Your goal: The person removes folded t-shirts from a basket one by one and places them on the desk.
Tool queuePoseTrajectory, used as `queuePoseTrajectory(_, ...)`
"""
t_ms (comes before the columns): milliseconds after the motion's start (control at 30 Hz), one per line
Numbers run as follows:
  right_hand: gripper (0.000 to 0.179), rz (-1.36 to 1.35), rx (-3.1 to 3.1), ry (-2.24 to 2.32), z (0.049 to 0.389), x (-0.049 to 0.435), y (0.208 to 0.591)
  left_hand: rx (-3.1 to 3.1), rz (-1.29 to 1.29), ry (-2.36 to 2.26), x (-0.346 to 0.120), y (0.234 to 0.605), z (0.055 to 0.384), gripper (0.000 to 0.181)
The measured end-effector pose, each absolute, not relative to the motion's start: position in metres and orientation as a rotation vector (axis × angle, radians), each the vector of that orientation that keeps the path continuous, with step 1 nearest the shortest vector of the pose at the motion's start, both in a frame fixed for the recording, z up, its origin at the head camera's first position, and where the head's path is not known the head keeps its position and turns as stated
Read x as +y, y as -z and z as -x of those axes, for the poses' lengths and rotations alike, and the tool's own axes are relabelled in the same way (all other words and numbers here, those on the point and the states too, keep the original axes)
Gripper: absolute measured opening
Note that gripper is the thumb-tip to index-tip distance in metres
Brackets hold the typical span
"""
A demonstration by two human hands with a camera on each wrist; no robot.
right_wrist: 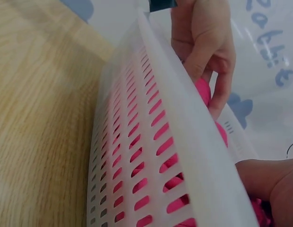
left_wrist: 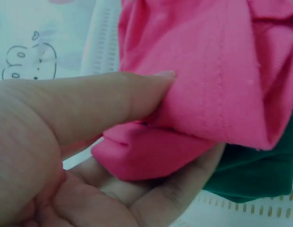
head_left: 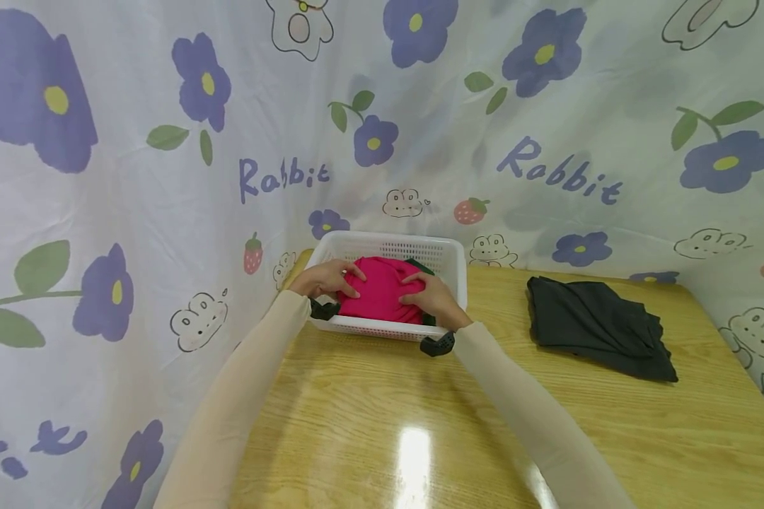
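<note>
A folded pink garment (head_left: 382, 290) with a stitched hem lies in the white plastic basket (head_left: 460, 276). My left hand (head_left: 327, 278) grips its left side; in the left wrist view the thumb presses on top of the fabric while the fingers lie beneath. My right hand (head_left: 434, 298) holds the garment's right side, thumb and fingers on the cloth; in the right wrist view only a part of this hand (right_wrist: 279, 189) shows past the basket rim. Beside and under the pink cloth, a dark green cloth (left_wrist: 260, 170) is partly hidden.
A black folded cloth (head_left: 598, 325) lies on the wooden table (head_left: 356, 410) to the right of the basket. Behind and to the left hangs a white curtain (head_left: 165, 177) with flowers and rabbits, close to the basket.
</note>
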State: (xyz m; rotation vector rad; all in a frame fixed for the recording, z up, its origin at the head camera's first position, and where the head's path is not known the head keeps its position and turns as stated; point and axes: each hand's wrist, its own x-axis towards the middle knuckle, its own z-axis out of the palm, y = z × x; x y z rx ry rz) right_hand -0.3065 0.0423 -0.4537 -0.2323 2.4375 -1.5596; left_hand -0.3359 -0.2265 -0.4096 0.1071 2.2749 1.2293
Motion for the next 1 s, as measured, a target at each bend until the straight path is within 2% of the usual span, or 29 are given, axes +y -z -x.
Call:
queuePoseTrajectory(467, 0.037, 0.263, 2.497, 1.663, 0.298, 0.058, 0.434, 2.313, -0.194, -1.329, -0.228, 0.397, 0.326, 0.049)
queuePoseTrajectory(1000, 0.042, 0.282, 2.519, 1.624, 0.283, 0.094, 0.407, 2.256, -0.311, -1.473, -0.205, 0.379, 0.307, 0.048)
